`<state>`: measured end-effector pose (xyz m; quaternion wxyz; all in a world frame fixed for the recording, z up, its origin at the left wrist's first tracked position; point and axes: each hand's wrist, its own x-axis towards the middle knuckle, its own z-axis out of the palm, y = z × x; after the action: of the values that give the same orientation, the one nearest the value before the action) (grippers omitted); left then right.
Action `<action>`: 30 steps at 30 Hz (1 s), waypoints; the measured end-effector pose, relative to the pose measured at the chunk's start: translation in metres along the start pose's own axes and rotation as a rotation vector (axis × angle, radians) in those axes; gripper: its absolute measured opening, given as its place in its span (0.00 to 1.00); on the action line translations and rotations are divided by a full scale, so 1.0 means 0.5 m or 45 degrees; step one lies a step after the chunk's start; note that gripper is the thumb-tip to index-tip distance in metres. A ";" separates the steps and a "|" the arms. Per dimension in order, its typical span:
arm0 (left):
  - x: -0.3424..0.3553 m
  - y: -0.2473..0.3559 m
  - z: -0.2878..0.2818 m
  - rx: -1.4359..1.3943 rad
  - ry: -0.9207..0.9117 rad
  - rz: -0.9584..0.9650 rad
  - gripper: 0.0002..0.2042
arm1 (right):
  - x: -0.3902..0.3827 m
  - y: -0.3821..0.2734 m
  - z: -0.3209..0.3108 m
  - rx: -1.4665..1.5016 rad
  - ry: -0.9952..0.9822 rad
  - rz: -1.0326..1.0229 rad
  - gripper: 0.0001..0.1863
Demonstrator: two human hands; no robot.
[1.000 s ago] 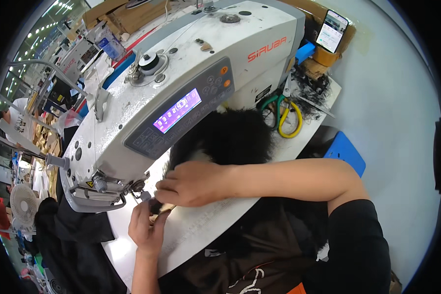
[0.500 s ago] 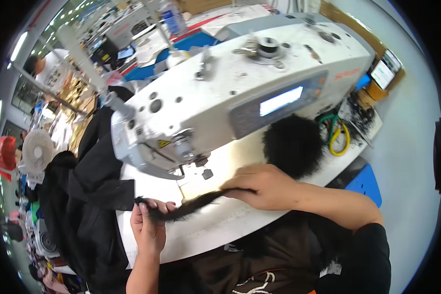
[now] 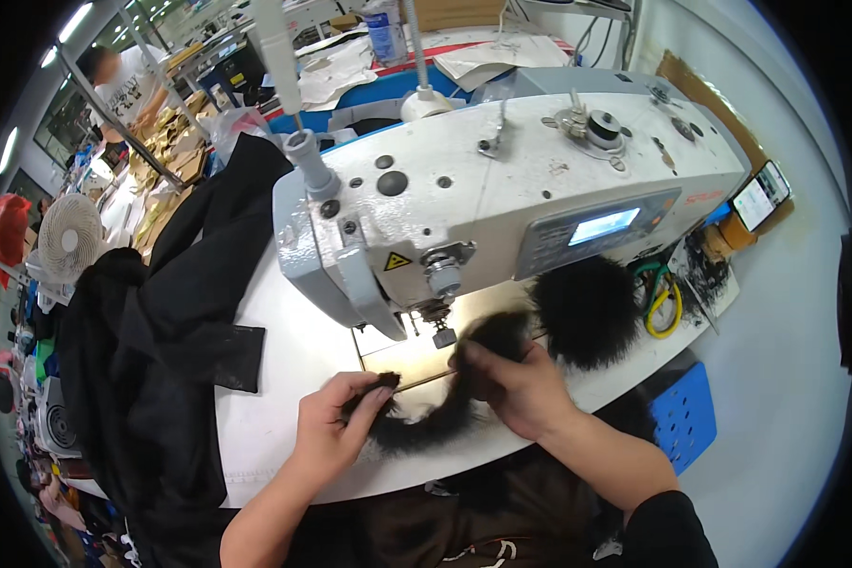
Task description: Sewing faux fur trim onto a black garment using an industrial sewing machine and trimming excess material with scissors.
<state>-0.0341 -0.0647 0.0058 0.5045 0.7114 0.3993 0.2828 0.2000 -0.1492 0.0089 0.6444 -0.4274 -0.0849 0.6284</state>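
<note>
My left hand (image 3: 336, 426) pinches one end of a narrow black fur strip (image 3: 421, 426), which sags in a curve across to my right hand (image 3: 530, 398). My right fingers and thumb grip the strip's other, bunched part. Both hands are in front of the white sewing machine (image 3: 473, 170), near its presser foot (image 3: 443, 336) and the lit needle area. A fluffy black fur piece (image 3: 585, 312) lies beneath the machine arm at the right. Black fabric (image 3: 170, 341) is draped over the worktable (image 3: 265, 454) at the left.
Green and yellow scissors (image 3: 663, 312) lie at the right, with a phone (image 3: 762, 197) on cardboard behind them. A perforated blue plastic piece (image 3: 682, 426) is below the table edge. A white fan (image 3: 69, 237) and another person (image 3: 128, 95) are at the far left.
My hands have come away from the needle area, drawing the fur strip out between them, and my right hand has turned thumb-up. The view has swung so the machine sits further right.
</note>
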 end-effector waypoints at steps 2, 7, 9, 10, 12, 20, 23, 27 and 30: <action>0.009 -0.003 -0.003 0.259 0.024 0.115 0.07 | 0.008 0.009 -0.007 -0.304 -0.078 -0.085 0.10; 0.036 0.010 0.007 0.465 0.132 0.394 0.08 | 0.008 -0.008 0.006 -1.142 -0.097 -0.337 0.11; 0.046 0.007 0.001 0.481 0.122 0.451 0.09 | 0.010 -0.025 0.005 -1.615 -0.172 -0.452 0.13; 0.050 0.005 -0.005 0.544 0.079 0.496 0.10 | 0.014 -0.029 0.005 -1.622 -0.179 -0.441 0.13; 0.064 -0.003 -0.010 0.671 0.045 0.650 0.12 | 0.028 -0.038 0.006 -1.955 -0.300 -0.797 0.15; 0.116 -0.029 0.006 0.858 -0.051 0.957 0.14 | 0.080 -0.064 -0.007 -2.437 -0.405 -0.993 0.17; 0.119 -0.039 0.007 0.885 -0.069 0.978 0.13 | 0.088 -0.082 -0.014 -2.712 -0.508 -1.069 0.17; 0.117 -0.041 0.009 0.824 -0.089 0.890 0.13 | 0.087 -0.064 0.010 -2.501 -0.531 -1.413 0.10; 0.115 -0.027 0.007 0.803 -0.089 0.878 0.14 | 0.096 -0.042 0.008 -2.483 -0.658 -1.401 0.12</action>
<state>-0.0049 -0.0150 -0.0081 0.1535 0.9302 0.1887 0.2747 0.2223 -0.1017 0.0046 0.1899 -0.5080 -0.8402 -0.0023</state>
